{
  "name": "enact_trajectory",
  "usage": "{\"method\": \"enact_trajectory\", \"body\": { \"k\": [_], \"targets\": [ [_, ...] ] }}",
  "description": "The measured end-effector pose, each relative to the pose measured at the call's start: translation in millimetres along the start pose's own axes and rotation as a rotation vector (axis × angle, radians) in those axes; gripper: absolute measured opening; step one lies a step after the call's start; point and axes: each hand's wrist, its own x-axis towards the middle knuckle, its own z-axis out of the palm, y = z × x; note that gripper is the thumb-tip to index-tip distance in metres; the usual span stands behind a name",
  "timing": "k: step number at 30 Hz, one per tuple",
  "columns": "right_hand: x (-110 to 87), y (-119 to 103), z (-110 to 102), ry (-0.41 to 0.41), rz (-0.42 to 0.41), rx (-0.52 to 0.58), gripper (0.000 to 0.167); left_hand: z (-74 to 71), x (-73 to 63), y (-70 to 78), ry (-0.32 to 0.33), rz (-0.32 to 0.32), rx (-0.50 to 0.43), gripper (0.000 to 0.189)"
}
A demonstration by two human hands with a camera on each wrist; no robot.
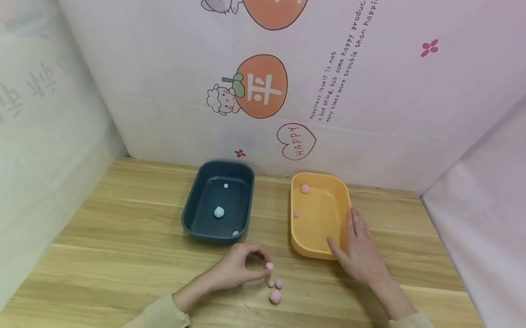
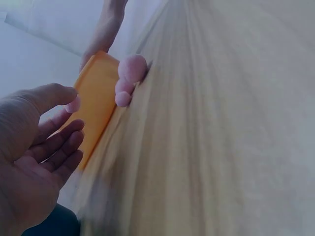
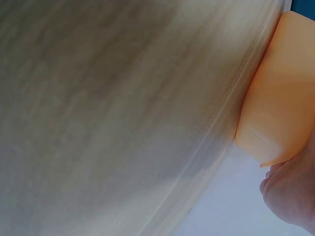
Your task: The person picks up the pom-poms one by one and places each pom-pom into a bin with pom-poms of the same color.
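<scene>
Between thumb and index fingertip my left hand (image 1: 237,268) pinches a small pink ball (image 1: 269,266), held just above the table; its other fingers are loosely bent in the left wrist view. Close by on the wood lie a larger pink ball (image 1: 275,296) and two smaller pink balls (image 1: 278,283), clustered together. My right hand (image 1: 363,253) rests at the right side of a yellow tray (image 1: 313,252), its fingers straight along the outer wall and the thumb reaching over the rim. Inside that tray are two pink balls (image 1: 305,188) near its left wall.
Left of the yellow tray stands a dark blue tray (image 1: 214,238) holding three pale blue balls (image 1: 218,212) of different sizes. Both sit on a wooden table (image 1: 130,257), near a printed white cloth (image 1: 364,152) hanging behind. More white cloth (image 1: 33,126) hangs at both sides.
</scene>
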Motion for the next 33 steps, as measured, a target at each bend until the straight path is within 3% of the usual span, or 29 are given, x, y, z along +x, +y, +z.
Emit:
{"method": "enact_trajectory", "body": {
  "k": [12, 33],
  "targets": [
    [1.8, 1.0, 1.5, -0.001, -0.001, -0.008, 0.099, -0.7, 10.5, 13.5, 0.023, 0.043, -0.004, 0.019],
    [-0.2, 0.8, 1.4, 0.023, -0.011, 0.009, 0.098, 9.8, 41.2, 27.0, 0.082, 0.023, -0.097, 0.019]
  ]
}}
